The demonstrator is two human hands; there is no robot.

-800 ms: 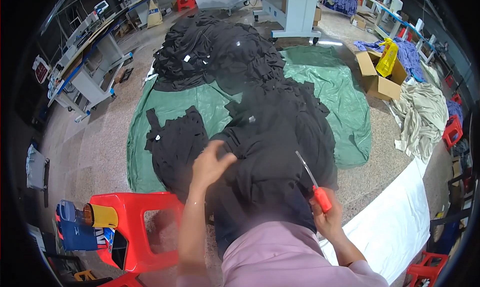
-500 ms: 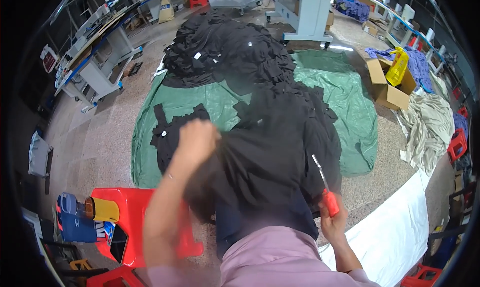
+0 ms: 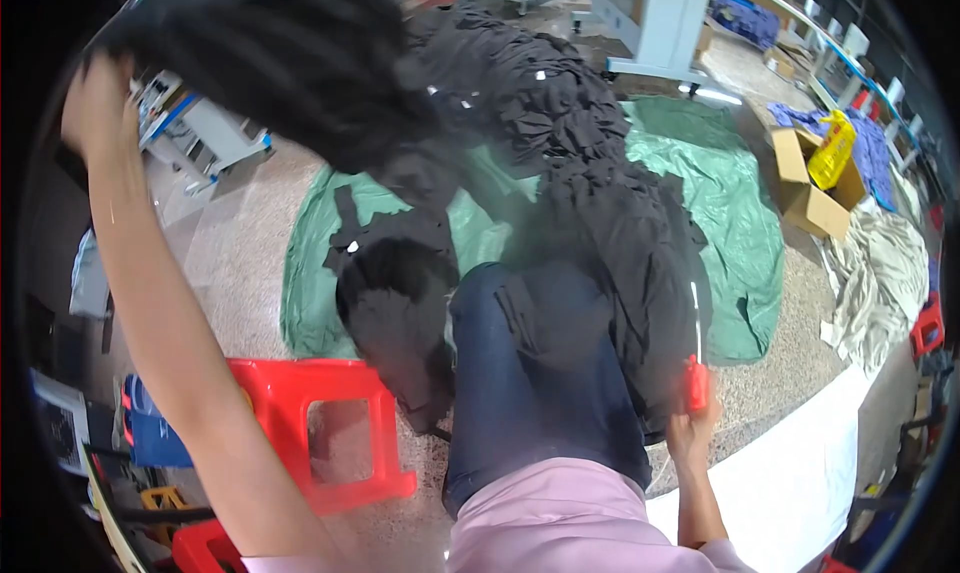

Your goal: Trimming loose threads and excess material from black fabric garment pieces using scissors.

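High at the upper left, my left hand (image 3: 98,113) grips the edge of a black garment (image 3: 290,63), which spreads out through the air, blurred by motion. Low on the right, my right hand (image 3: 692,431) is closed round the handle of a red-handled tool with a thin metal shaft (image 3: 698,381); its shaft points up and away from me. Between my arms, more dark cloth lies across my thighs. A stack of black garments (image 3: 640,243) lies beside my right leg, and another black garment pile (image 3: 395,283) lies to the left of my knees.
A large black garment heap (image 3: 530,83) lies beyond, on a green sheet (image 3: 735,223). Left of me stands a red plastic stool (image 3: 300,378). At right are an open cardboard box (image 3: 800,188), pale cloth (image 3: 880,273) and a white sheet (image 3: 780,473). Worktables stand farther back.
My left hand has swung up and far to the left, lifting the black garment off my lap. My right hand has shifted slightly right, still holding the tool, whose shaft is now more upright.
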